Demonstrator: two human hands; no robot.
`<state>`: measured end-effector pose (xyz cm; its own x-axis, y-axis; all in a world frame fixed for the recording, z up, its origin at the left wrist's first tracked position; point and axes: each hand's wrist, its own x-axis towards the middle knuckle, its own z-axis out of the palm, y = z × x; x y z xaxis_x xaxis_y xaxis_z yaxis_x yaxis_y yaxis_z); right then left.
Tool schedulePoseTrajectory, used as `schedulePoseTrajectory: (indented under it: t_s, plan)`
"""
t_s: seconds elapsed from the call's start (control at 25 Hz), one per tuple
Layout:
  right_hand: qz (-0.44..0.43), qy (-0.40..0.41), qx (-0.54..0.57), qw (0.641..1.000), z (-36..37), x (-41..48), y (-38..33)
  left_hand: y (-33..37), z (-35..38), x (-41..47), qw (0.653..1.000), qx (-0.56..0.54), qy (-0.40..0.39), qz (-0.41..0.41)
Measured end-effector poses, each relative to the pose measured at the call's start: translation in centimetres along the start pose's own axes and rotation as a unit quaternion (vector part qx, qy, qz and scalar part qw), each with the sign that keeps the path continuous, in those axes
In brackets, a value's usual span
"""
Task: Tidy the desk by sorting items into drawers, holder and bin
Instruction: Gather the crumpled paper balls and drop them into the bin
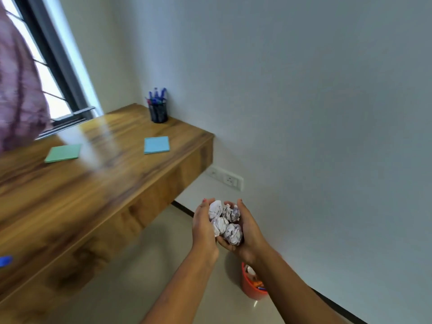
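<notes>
**Loose paper balls, bin out of line**

On the far left edge of the desk [98,174] a blue object [5,261] is cut off by the frame; what it is cannot be told. Further along lie a green pad [63,153] and a blue pad [156,145], both flat and well apart, with the pen holder [158,111] standing in the back corner near the wall. These are not yet sorted, so the tidy-up is judged only partly done.

To the right of the desk, off its edge and above the floor, the left hand [203,226] and right hand [245,230] are cupped together around several crumpled paper balls [225,222]. The hold is a cradle, not a clamp: the top balls sit exposed between the fingertips.

The bin [253,285] stands on the floor below and slightly right, partly hidden by the right forearm, and already holds some rubbish.

The risks, as I judge them:

- If the hands open where they are, the balls may fall short of the bin and roll under the desk.
- Light, springy paper may bounce off the rubbish or the rim.
- A top ball may slip out as the hands move.
</notes>
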<state>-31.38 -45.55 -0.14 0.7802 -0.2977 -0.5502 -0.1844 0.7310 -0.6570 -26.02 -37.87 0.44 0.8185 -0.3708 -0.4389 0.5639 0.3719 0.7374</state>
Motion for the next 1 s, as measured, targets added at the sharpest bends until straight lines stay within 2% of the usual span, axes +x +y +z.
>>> schedulePoseTrajectory:
  t_s: [0.24,0.36,0.6,0.84,1.0]
  plan:
    - [0.004,0.031,0.062,0.998,-9.6,1.9,-2.7,-7.4,5.1,2.6,0.994,0.080,0.010,-0.070]
    - [0.030,0.069,0.104,0.992,-13.6,4.0,-1.4,-11.3,5.4,4.9,0.984,0.120,0.007,-0.135]
    - [0.069,0.129,0.141,0.979,-20.1,9.1,1.2,-18.3,5.4,10.5,0.954,0.239,0.009,-0.178]
    - [0.069,0.174,0.177,0.966,-29.3,18.8,6.5,-30.8,2.7,19.1,0.914,0.353,-0.017,-0.200]
    - [0.094,0.205,0.189,0.956,-37.6,27.5,13.3,-40.6,-1.3,26.2,0.897,0.363,0.010,-0.252]
